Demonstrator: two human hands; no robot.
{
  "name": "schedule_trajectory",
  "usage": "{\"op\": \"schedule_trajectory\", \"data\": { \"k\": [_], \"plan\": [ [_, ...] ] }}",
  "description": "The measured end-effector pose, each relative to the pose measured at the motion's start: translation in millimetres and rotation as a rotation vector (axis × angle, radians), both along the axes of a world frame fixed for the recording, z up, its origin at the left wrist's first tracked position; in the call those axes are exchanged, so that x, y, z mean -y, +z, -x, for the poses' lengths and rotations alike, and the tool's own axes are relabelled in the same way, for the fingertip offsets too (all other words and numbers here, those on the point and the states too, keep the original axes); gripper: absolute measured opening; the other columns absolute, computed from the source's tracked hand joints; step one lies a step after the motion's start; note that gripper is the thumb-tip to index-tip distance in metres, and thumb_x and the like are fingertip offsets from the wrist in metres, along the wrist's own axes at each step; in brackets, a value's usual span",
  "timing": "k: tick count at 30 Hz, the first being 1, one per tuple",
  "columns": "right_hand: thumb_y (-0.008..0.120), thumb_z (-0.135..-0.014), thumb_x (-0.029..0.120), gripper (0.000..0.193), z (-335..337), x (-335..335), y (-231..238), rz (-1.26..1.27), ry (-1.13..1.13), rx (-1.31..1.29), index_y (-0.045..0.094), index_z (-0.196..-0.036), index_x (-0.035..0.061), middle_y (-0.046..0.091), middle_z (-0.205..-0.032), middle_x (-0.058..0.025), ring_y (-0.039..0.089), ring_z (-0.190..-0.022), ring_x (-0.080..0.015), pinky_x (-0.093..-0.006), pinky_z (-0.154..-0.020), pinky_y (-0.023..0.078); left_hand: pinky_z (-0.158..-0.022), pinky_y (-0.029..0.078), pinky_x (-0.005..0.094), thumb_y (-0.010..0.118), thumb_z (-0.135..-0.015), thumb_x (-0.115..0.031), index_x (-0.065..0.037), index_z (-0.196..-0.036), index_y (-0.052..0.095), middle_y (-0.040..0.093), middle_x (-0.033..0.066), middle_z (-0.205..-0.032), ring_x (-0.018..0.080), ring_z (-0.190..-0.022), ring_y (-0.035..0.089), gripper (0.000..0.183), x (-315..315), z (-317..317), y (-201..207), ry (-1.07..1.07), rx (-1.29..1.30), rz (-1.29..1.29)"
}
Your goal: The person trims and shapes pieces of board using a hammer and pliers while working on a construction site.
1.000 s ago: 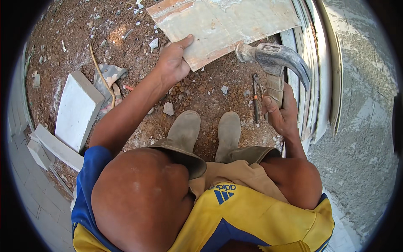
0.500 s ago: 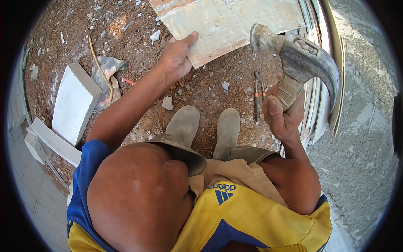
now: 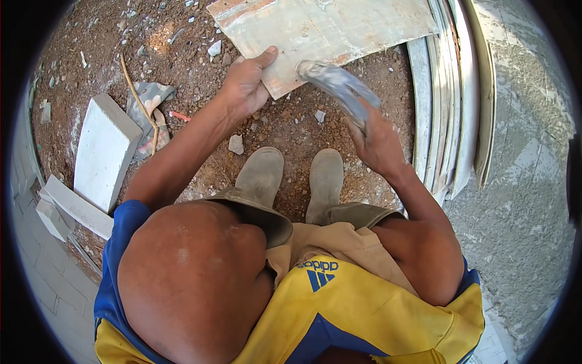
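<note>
Lying well to the left of the left hand (image 3: 245,90) and its grip, nearer the body, is a pale strip (image 3: 79,205), with a thick white slab (image 3: 104,155) just beside it. Closer to that grip, a thin stick (image 3: 132,87) lies across a patterned cloth (image 3: 157,94) on the stony soil (image 3: 194,67). The left hand is clamped on the near left corner of a worn, stained board (image 3: 330,33) — thumb on the upper face, the fingers mostly hidden beneath. From this grip the board stretches away and to the right. A pair of dull boots (image 3: 262,176) stands on the soil between the two grips, closer to the body. The hammer (image 3: 332,84) is blurred, its head over the board's near edge, just right of the left hand; whether it touches the board I cannot tell. The right hand (image 3: 383,144) is wrapped around the hammer's handle, which its fingers mostly cover — it sits nearer the body than the left grip. Right of this grip, long pale boards (image 3: 464,109) are stacked side by side, and beyond them lies rough grey concrete (image 3: 524,158).
</note>
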State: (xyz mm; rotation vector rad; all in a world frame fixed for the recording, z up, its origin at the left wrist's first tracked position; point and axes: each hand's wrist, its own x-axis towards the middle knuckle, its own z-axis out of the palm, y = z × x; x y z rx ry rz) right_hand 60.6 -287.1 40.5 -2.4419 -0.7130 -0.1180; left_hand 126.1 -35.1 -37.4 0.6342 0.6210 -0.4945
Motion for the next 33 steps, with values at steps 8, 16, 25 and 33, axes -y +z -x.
{"op": "schedule_trajectory", "data": {
  "k": [8, 16, 25, 33],
  "plan": [
    [0.061, -0.097, 0.026, 0.035, 20, 32, 2, -0.183, -0.342, -0.939, 0.053, -0.125, 0.007, 0.062, -0.08, -0.0101, 0.06, -0.064, -0.0222, -0.0384, -0.06, 0.048, -0.101, 0.054, 0.0462, 0.059, -0.099, -0.011, 0.006, -0.136, 0.041, 0.058, 0.0195, -0.131, 0.0317, -0.117, 0.062, 0.044, -9, 9, -35, -0.014, 0.022, -0.04],
    [0.058, -0.099, 0.023, 0.056, -30, 106, 39, -0.314, -0.877, -0.29, 0.039, -0.148, 0.005, 0.058, -0.082, -0.0044, 0.05, -0.059, -0.0098, -0.0275, -0.053, 0.045, -0.104, 0.051, 0.0497, 0.059, -0.099, -0.013, 0.005, -0.14, 0.038, 0.056, 0.0205, -0.136, 0.0331, -0.121, 0.06, 0.049, -21, 15, -26, -0.025, -0.001, -0.156],
    [0.059, -0.1, 0.025, 0.026, -118, 152, -18, -0.347, -0.967, -0.064, 0.048, -0.103, 0.002, 0.057, -0.07, -0.0052, 0.055, -0.052, -0.0112, -0.0276, -0.046, 0.043, -0.101, 0.053, 0.0509, 0.059, -0.099, -0.012, 0.001, -0.139, 0.039, 0.058, 0.0189, -0.133, 0.0325, -0.119, 0.061, 0.046, -17, 19, -22, -0.019, -0.004, -0.173],
    [0.06, -0.099, 0.018, 0.016, -127, 161, -16, -0.956, -0.955, -0.402, 0.052, -0.1, 0.0047, 0.056, -0.068, -0.0049, 0.052, -0.047, -0.0133, -0.0289, -0.043, 0.042, -0.102, 0.052, 0.0483, 0.06, -0.099, -0.013, 0.003, -0.137, 0.041, 0.059, 0.0185, -0.132, 0.0312, -0.119, 0.062, 0.045, -42, 30, -11, -0.028, -0.011, -0.236]
  ]
}}
